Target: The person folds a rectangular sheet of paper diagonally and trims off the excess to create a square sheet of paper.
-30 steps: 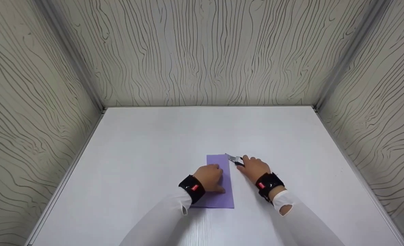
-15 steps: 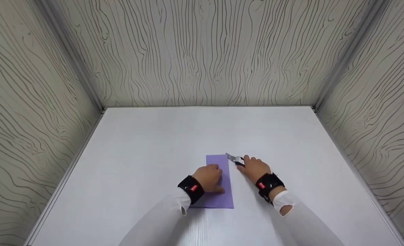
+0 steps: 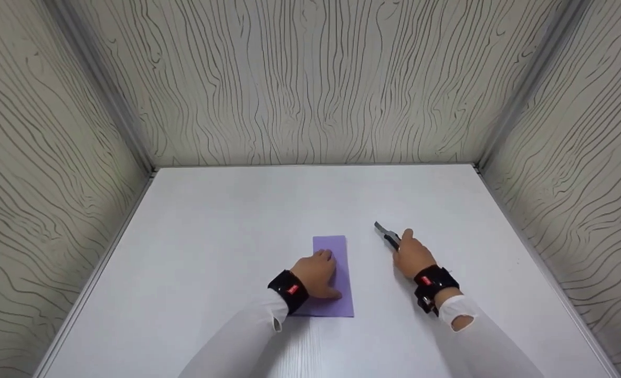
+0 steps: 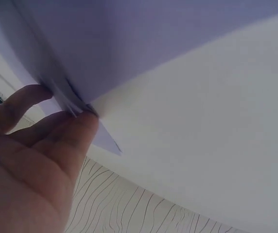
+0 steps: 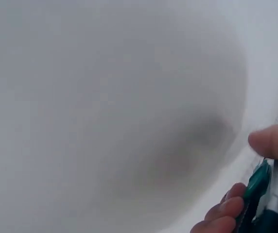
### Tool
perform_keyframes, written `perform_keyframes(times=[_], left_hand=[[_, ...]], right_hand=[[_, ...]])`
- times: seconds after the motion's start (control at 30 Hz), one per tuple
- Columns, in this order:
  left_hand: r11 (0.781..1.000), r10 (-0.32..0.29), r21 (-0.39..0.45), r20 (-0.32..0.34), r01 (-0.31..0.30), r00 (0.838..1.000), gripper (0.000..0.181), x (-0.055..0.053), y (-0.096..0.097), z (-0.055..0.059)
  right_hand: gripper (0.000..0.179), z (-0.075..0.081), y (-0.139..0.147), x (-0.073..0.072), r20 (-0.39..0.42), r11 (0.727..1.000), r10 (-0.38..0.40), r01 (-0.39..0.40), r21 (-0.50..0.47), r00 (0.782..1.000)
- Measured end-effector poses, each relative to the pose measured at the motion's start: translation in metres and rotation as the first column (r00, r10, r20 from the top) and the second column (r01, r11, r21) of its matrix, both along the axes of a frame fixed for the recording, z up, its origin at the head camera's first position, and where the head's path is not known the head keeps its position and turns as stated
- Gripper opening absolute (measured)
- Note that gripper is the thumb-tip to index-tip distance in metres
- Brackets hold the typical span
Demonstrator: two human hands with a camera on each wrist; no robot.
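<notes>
Purple paper [image 3: 343, 281] lies on the white table, its layers showing at the near edge. My left hand [image 3: 315, 275] rests on it in the head view, thumb spread toward the right edge. The left wrist view shows that hand's fingertips [image 4: 86, 119] against the purple paper [image 4: 144, 43], beside a raised, layered edge. Off to the right, my right hand [image 3: 414, 254] grips a utility knife [image 3: 391, 237] with a dark handle and grey blade end, pointing away and left. In the right wrist view, fingers [image 5: 226, 208] wrap the knife's green handle [image 5: 258, 182]; its blade is not visible there.
The white table [image 3: 226, 220] reaches back to a wood-grain panel [image 3: 310, 84], with similar side panels [image 3: 32, 157]. Metal rails run along the table's sides. Black straps sit on both wrists over white sleeves.
My right hand has drawn the utility knife away from the paper's far right corner, rightward and slightly back. My left hand stays on the paper.
</notes>
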State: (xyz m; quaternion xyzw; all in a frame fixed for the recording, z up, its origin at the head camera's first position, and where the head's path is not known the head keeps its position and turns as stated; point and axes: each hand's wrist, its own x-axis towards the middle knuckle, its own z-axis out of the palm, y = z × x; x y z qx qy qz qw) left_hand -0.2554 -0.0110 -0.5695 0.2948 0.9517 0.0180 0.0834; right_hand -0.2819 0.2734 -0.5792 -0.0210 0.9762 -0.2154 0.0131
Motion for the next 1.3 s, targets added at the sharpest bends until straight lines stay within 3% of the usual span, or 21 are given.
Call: perform_keyframes(times=[0.3, 0.53, 0.73, 0.93, 1.3], left_hand=[[1.0, 0.003, -0.016, -0.069, -0.004, 0.998, 0.073, -0.005, 0.0, -0.005], [1.0, 0.013, -0.016, -0.078, -0.015, 0.997, 0.073, -0.01, -0.001, -0.012], [1.0, -0.002, 0.005, -0.083, 0.002, 0.997, 0.073, -0.007, -0.006, -0.007], [0.999, 0.002, 0.053, -0.058, 0.001, 0.998, 0.074, -0.005, -0.021, -0.005], [0.991, 0.057, 0.122, -0.022, -0.054, 0.998, 0.063, 0.004, -0.062, -0.001]], right_hand=[[0.024, 0.003, 0.029, 0.008, -0.051, 0.991, -0.126, 0.124, -0.039, 0.991], [0.025, 0.003, 0.045, 0.012, -0.008, 0.988, -0.147, 0.146, -0.05, 0.989], [0.026, 0.001, 0.058, 0.01, -0.064, 0.985, -0.16, 0.155, -0.075, 0.985], [0.034, 0.003, 0.068, 0.01, -0.019, 0.968, -0.215, 0.21, -0.138, 0.977], [0.029, 0.0, 0.075, 0.01, -0.072, 0.972, -0.229, 0.224, -0.065, 0.971]])
